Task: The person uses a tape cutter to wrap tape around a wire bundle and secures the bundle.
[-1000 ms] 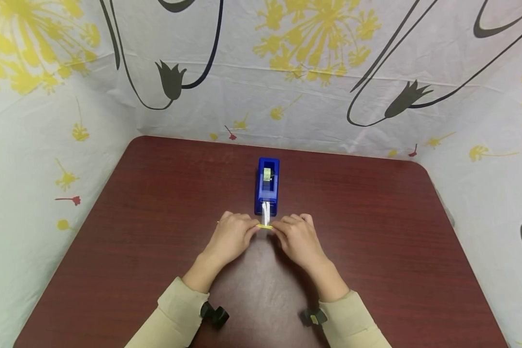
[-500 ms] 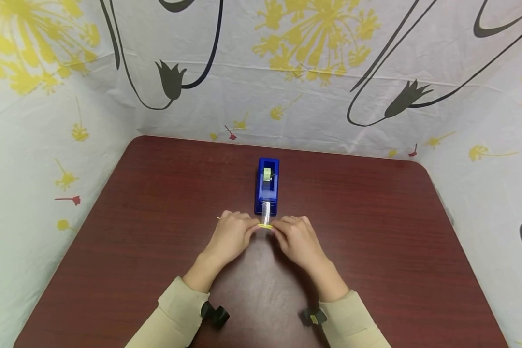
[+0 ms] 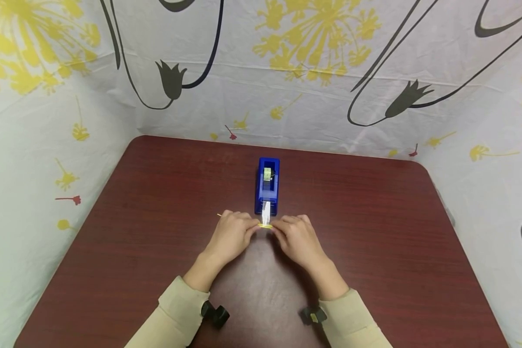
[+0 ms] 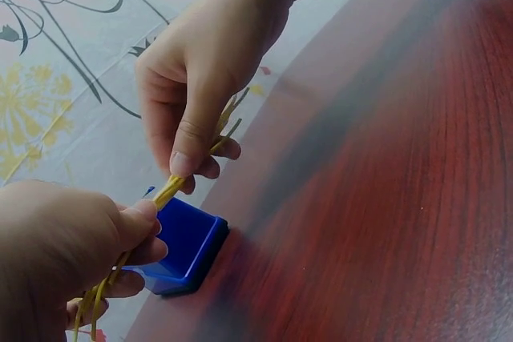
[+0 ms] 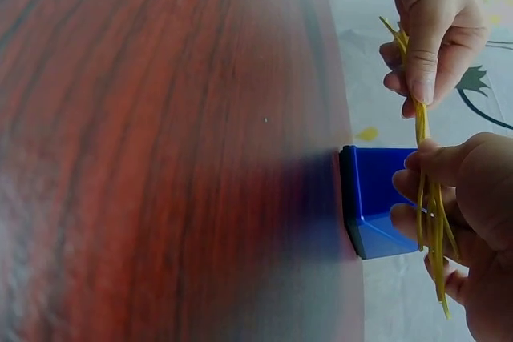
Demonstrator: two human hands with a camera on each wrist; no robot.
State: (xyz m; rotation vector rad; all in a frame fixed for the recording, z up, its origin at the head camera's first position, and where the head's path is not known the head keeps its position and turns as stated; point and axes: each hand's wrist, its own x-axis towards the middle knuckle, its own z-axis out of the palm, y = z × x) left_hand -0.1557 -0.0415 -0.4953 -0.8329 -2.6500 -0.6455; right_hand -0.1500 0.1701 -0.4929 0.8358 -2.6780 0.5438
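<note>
A bundle of thin yellow strands [image 5: 422, 124] stretches between both hands. My left hand [image 3: 231, 237] pinches it between thumb and fingers, and my right hand [image 3: 298, 240] pinches it a short way to the right. Loose strand ends stick out past the fingers of each hand, as both wrist views show. Just beyond the hands stands a blue tape dispenser [image 3: 261, 193] with a roll of tape [image 3: 267, 174] in it. From its front a strip of clear tape [image 3: 266, 211] runs toward me and meets the bundle between the two pinches.
Everything is over a dark red wood-grain table [image 3: 165, 193]. A white cloth with yellow and grey flower prints [image 3: 243, 87] hangs behind and at both sides. Each sleeve cuff carries a small black wrist device, one at the left [image 3: 215, 315] and one at the right [image 3: 313, 316].
Both hands keep their pinch in nearly the same place. A strand end beyond my left hand has tilted slightly upward. The dispenser has not moved.
</note>
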